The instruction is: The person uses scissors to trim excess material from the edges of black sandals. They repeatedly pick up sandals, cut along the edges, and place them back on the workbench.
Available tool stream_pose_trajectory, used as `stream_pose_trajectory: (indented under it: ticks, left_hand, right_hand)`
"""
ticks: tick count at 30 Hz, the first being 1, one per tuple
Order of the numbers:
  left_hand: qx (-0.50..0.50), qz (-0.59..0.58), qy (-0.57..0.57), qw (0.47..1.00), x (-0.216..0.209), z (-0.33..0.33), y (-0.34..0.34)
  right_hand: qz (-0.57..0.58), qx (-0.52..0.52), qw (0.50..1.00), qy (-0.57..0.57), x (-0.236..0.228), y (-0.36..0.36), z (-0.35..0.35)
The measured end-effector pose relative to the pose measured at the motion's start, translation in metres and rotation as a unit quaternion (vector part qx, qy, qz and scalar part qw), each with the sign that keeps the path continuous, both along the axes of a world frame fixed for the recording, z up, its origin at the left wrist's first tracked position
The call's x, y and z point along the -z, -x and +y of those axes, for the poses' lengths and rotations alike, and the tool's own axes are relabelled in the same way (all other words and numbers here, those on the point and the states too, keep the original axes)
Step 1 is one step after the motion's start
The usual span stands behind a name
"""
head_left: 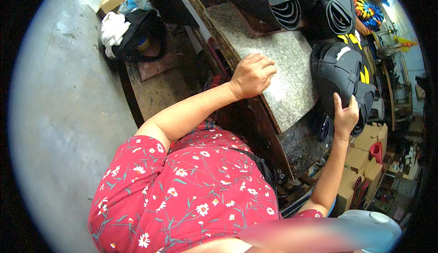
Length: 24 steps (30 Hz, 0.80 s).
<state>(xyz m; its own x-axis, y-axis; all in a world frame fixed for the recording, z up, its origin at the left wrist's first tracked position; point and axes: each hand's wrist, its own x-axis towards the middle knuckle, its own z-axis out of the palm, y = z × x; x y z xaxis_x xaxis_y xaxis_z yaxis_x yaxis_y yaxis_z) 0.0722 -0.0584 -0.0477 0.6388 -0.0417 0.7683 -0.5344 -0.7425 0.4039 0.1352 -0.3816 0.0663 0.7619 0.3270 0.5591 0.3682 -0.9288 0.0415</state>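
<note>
My right hand (346, 116) grips the near edge of a stack of black curved, padded pieces (335, 77); the thumb lies along the outer face. The pieces nest in one another, and a small white patch shows near their top. My left hand (253, 76) is closed, with the fingers curled down over the near edge of a speckled grey board (292, 65). Whatever those fingers may hold is hidden under them. The stack is at the right end of this board.
Rolled black sheets (285, 6) lie along the board's far side, with another black roll (338, 13) farther right. A black bag (143, 34) with white cloth is at left. Cardboard boxes (360, 157) stand at right. Another person in a colourful shirt (367, 11) is at far right.
</note>
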Motion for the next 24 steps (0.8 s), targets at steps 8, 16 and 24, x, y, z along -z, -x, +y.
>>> stream_pose_trajectory:
  ticks: [8, 16, 24]
  left_hand:
    - [0.007, 0.025, 0.010, 1.000, -0.008, 0.001, 0.002]
    - [0.008, -0.070, 0.010, 0.997, -0.051, 0.005, -0.021]
    - [-0.284, 0.044, -0.292, 0.912, -0.067, 0.019, -0.089]
  right_hand:
    - [0.047, -0.086, 0.993, -0.073, -0.006, -0.021, 0.001]
    - [-0.003, -0.174, 0.983, -0.051, -0.003, 0.073, -0.004]
    - [0.060, -0.128, 0.990, -0.008, 0.062, 0.121, -0.034]
